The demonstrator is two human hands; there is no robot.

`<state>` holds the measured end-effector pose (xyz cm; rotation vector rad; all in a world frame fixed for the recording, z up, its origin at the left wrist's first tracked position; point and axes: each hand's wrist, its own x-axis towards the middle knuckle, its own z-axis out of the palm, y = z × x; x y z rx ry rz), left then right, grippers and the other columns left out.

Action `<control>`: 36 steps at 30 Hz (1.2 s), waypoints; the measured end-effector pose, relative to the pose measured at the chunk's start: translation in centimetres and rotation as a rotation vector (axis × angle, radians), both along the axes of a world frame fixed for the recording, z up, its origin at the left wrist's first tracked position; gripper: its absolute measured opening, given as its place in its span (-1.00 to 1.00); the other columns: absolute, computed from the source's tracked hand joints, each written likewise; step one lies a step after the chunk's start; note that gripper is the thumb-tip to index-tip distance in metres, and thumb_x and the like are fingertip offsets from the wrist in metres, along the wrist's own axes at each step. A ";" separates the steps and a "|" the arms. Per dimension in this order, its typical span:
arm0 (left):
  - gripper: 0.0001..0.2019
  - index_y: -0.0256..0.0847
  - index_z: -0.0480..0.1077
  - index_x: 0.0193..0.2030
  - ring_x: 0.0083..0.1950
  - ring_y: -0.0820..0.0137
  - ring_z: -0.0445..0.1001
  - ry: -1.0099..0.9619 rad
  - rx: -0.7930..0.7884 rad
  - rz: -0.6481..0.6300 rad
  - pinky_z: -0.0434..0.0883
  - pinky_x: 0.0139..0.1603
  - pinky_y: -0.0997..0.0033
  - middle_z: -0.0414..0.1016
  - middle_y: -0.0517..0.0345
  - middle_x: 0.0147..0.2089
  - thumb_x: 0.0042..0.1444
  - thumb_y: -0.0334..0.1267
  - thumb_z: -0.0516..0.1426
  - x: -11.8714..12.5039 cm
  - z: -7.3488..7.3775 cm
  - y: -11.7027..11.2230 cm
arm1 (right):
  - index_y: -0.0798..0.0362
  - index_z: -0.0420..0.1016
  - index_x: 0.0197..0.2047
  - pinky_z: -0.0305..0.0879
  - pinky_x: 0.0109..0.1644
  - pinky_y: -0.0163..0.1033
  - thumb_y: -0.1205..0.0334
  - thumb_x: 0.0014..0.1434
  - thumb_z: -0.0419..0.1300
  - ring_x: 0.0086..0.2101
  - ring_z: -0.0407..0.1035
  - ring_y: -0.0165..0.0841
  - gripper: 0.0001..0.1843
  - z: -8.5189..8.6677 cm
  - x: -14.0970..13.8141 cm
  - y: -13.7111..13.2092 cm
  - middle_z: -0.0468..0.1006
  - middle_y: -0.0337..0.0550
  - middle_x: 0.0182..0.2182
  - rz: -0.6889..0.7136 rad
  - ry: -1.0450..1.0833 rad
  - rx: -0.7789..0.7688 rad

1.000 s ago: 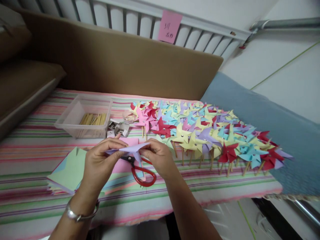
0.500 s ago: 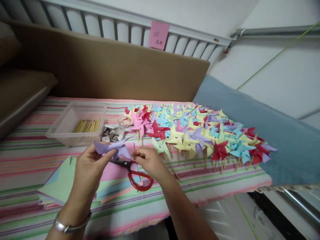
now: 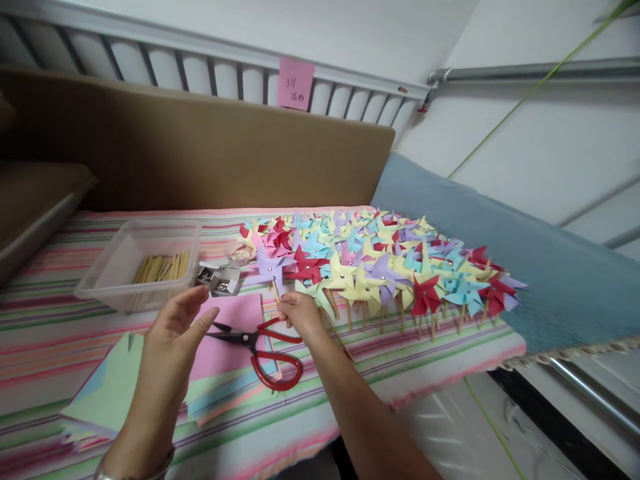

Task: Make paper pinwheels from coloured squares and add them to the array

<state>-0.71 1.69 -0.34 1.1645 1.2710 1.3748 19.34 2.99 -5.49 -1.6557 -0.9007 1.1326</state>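
My right hand (image 3: pixel 299 313) pinches the wooden stick of a purple paper pinwheel (image 3: pixel 271 269), which stands at the left front of the many finished pinwheels (image 3: pixel 367 280). Empty and with fingers apart, my left hand (image 3: pixel 177 323) hovers over the left side of the table. Between my hands, red-handled scissors (image 3: pixel 249 338) lie spread on a stack of coloured paper squares (image 3: pixel 227 360), pink on top. Left of my left wrist is a pile of cut paper (image 3: pixel 113 383) with a pale green sheet uppermost.
A clear plastic box (image 3: pixel 97 283) holds wooden sticks (image 3: pixel 163 267). Beside it are small boxes of metal fasteners (image 3: pixel 219 280) and a small clear container (image 3: pixel 237 255). A brown board (image 3: pixel 225 160) stands along the back, below a pink note (image 3: pixel 296 83).
The purple pinwheel has moved from my left hand to the right, now upright on its stick at the pinwheels' edge. My left hand has let go and opened. The view has shifted slightly.
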 end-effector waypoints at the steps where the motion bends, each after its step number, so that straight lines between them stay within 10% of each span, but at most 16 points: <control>1: -0.60 -0.14 0.42 -0.05 0.15 0.17 0.38 0.005 -0.007 -0.006 0.28 0.20 0.14 0.47 0.00 0.07 -0.08 -0.18 0.29 -0.1 0.0 0.0 | 0.08 0.40 -0.43 0.13 -0.67 -0.41 0.37 -0.05 0.17 -0.66 0.32 -0.43 -0.96 -0.2 0.1 0.2 0.40 -0.31 -0.68 -0.016 -0.018 -0.008; 19: -0.61 -0.13 0.44 -0.07 0.12 0.18 0.41 -0.010 -0.026 -0.012 0.33 0.17 0.16 0.50 0.00 0.03 -0.09 -0.18 0.30 -0.7 -0.4 -0.2 | 0.07 0.52 -0.31 0.33 -0.39 -0.32 0.46 0.04 0.15 -0.47 0.46 -0.37 -0.83 -3.8 1.3 2.6 0.58 -0.15 -0.42 -0.043 -0.426 0.014; 36: -0.65 -0.14 0.46 -0.10 0.10 0.21 0.43 -0.011 0.009 0.027 0.30 0.19 0.18 0.52 0.06 0.00 -0.09 -0.20 0.29 -0.4 0.3 -0.4 | 0.15 0.56 -0.25 0.25 -0.15 -0.26 0.38 0.13 0.11 -0.22 0.46 -0.23 -0.81 0.7 0.2 0.4 0.60 0.05 -0.27 0.085 -0.845 -0.003</control>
